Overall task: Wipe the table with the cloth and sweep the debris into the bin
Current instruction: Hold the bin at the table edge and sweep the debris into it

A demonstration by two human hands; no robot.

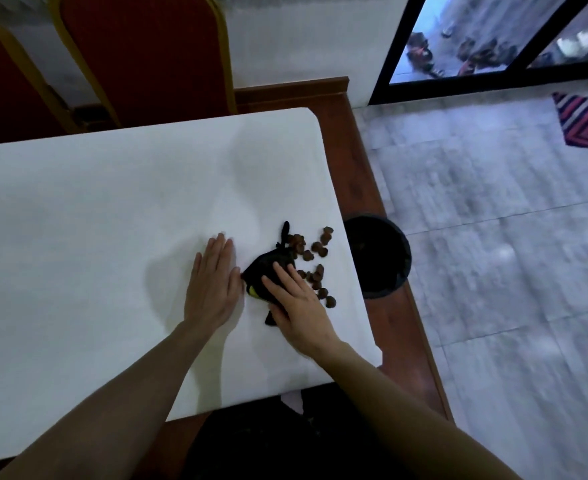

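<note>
A black cloth (266,268) with a yellow patch lies bunched on the white table (95,209) near its right edge. My right hand (296,303) presses flat on the cloth with straight fingers. Several dark brown bits of debris (315,258) lie scattered just right of the cloth, close to the table edge. My left hand (212,282) rests flat on the table, fingers straight, just left of the cloth. A black bin (379,254) stands on the floor right below the table's right edge, beside the debris.
Two red chairs with gold frames (140,53) stand behind the table's far side. A wooden ledge (354,161) runs along the table's right side. Grey tiled floor (493,237) lies to the right, with a striped mat (587,119) and a glass door (476,39).
</note>
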